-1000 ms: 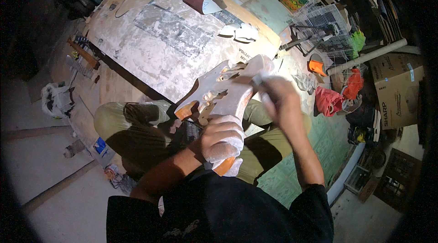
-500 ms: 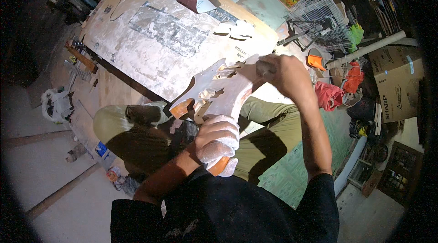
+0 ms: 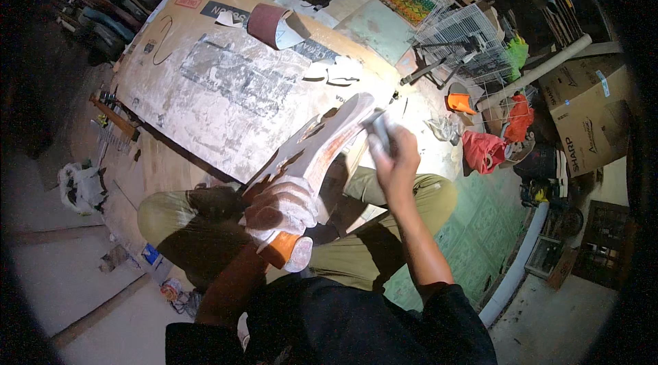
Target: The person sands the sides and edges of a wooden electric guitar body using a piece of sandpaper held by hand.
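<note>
A dusty electric guitar body (image 3: 323,142) with cut-out cavities is tilted on its edge above my lap, its rim showing bare reddish wood. My left hand (image 3: 281,209), coated in white dust, is wrapped round its near end, where an orange-brown horn (image 3: 279,248) sticks out below the fingers. My right hand (image 3: 399,167) grips a small grey block (image 3: 378,130), blurred by motion, beside the body's right rim. Whether the block touches the wood, I cannot tell. A curled maroon sandpaper sheet (image 3: 266,26) lies on the dusty cardboard (image 3: 164,84) ahead.
Torn white paper pieces (image 3: 343,71) lie on the cardboard's right side. To the right are a wire rack (image 3: 473,32), an orange piece (image 3: 460,100), a red bag (image 3: 484,151) and a cardboard box (image 3: 586,115). A white plastic bag (image 3: 81,187) sits at the left.
The guitar body has turned from showing its broad face to standing more on edge. My left hand moved left with it; my right hand came lower and leftward, bringing the grey block into plain view.
</note>
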The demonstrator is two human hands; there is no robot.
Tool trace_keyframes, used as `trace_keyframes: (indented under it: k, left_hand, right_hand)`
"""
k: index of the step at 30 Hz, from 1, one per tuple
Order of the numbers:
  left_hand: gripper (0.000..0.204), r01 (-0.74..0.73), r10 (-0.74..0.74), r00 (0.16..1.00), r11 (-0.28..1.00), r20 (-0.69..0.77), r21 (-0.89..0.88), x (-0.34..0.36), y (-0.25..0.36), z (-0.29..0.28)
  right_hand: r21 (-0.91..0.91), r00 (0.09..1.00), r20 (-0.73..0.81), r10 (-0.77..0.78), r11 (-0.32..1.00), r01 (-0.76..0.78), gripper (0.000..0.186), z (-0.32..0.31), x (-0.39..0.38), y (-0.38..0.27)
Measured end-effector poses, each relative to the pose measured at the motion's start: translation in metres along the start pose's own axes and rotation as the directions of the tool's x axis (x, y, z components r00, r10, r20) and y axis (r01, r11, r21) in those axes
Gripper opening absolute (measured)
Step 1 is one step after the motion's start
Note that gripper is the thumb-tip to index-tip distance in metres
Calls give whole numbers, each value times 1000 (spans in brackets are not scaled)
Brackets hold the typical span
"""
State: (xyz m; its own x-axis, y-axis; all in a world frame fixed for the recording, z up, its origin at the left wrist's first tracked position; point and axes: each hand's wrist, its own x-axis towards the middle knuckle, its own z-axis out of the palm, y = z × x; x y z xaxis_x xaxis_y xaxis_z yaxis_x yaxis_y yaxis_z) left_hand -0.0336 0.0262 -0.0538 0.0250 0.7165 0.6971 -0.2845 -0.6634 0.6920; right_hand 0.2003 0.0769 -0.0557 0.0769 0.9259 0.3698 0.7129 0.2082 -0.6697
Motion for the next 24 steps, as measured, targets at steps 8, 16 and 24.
trace_keyframes:
  k: [8, 16, 24]
  left_hand:
    - [20, -26, 26, 1000, 999, 9, -39, 5, 0, 5]
    - [21, -22, 21, 999, 997, -25, -69, 0, 4, 6]
    - [18, 18, -17, 1000, 998, 14, -67, -6, 16, 15]
  right_hand:
    - [7, 986, 142, -82, 997, 81, 38, -7, 6, -17]
    - [-36, 962, 114, -249, 966, 255, 34, -8, 4, -20]
    - [23, 978, 77, -196, 981, 195, 30, -11, -15, -2]
